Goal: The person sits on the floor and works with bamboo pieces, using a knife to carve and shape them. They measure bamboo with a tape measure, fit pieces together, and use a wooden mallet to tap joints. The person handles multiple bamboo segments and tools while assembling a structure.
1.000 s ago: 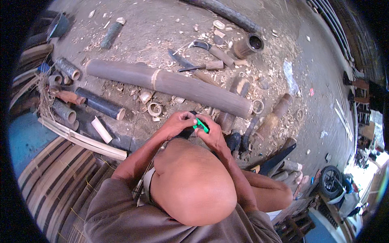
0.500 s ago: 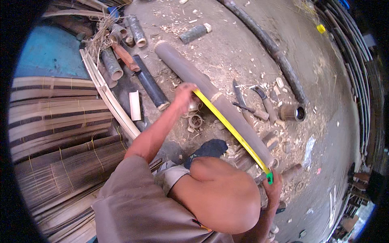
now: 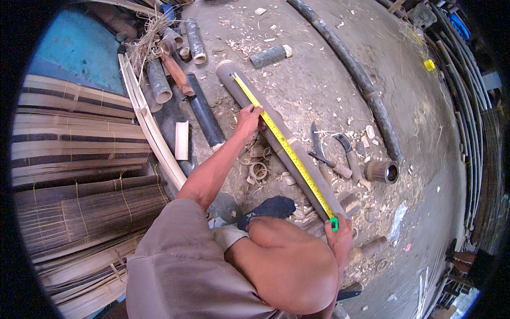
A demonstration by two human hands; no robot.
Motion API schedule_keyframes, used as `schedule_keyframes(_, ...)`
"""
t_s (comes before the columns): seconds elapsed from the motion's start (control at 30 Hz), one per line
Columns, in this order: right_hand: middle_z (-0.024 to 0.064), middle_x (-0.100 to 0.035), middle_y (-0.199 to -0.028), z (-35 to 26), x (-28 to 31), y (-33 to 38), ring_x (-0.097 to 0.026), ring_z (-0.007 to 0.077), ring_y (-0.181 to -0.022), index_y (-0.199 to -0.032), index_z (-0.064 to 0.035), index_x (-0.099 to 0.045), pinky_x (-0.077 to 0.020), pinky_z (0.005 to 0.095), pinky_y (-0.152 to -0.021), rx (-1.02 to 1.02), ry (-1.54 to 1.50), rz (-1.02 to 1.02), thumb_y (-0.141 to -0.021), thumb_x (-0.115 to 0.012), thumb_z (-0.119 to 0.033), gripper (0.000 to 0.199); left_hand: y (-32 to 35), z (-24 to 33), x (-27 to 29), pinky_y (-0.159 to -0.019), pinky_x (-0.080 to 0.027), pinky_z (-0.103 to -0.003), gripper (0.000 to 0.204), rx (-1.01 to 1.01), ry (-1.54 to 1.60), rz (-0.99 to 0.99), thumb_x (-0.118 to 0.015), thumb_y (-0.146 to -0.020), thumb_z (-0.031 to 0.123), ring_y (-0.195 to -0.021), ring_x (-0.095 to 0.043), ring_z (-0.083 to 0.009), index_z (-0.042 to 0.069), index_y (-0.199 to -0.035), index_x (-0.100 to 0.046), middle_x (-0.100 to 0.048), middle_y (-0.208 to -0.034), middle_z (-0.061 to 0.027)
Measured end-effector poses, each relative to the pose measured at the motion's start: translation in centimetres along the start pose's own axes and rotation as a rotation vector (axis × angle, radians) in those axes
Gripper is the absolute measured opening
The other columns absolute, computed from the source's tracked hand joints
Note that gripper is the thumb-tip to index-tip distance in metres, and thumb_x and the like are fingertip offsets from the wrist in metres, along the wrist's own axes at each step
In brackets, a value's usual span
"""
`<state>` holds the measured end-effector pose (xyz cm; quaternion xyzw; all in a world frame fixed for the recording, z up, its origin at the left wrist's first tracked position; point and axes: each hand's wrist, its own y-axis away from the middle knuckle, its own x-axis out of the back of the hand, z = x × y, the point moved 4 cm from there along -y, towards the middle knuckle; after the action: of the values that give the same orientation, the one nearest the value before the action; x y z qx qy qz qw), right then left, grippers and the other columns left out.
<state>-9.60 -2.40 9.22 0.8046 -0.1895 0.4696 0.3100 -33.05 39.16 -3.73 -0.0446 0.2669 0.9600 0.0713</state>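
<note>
A thick brown bamboo pole (image 3: 289, 139) lies slantwise on the ground before me. Stretched along its upper side is the yellow blade of a tape measure (image 3: 299, 162). My left hand (image 3: 248, 119) pinches the blade partway along, against the pole. Beyond those fingers the blade's free end runs on toward the pole's far end. At the near end, my right hand (image 3: 340, 234) is closed around the green case, next to the pole's cut edge. Some of the right fingers are hidden beneath the case and pole.
A curved blade (image 3: 317, 138), a sickle-like tool (image 3: 348, 149) and a short bamboo section (image 3: 381, 171) lie right of the pole among shavings. Cut bamboo tubes (image 3: 202, 109) sit at left, near slatted bamboo mats (image 3: 79, 149). A long dark pole (image 3: 361, 80) lies beyond.
The tape blade has come down onto the pole, and more of it now shows beyond my left hand. My right hand with the case has shifted slightly left. The view has moved a little.
</note>
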Motion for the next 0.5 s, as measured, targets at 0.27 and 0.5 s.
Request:
schedule_keyframes(0.27,0.0254,-0.064,-0.114,-1.4,-1.6,-1.7,-0.066,0.0449,-0.103,-0.126,-0.0079,-0.069,-0.0551,0.0531,-0.087,0.04,0.06,0.07,-0.085,-0.076,-0.032,0.048,-2.3,1.4,3.3,-0.074,-0.055,-0.045,0.052,-0.201,-0.675,0.263,-0.079,-0.087,0.047,-0.081,-0.07,-0.0305,-0.001,-0.104,-0.067,-0.072,-0.092,-0.0147)
schedule_keyframes(0.5,0.0241,-0.065,-0.107,-0.8,-2.1,-1.8,-0.066,0.0443,-0.098,-0.125,-0.0116,-0.07,-0.0541,0.0531,-0.084,0.112,0.045,0.149,-0.086,-0.076,-0.033,0.045,-5.8,-2.7,5.9,-0.118,-0.039,-0.047,0.131,-0.148,-0.412,0.309,-0.083,-0.08,0.061,-0.148,-0.039,-0.0412,-0.008,-0.163,-0.008,-0.034,-0.16,-0.0351)
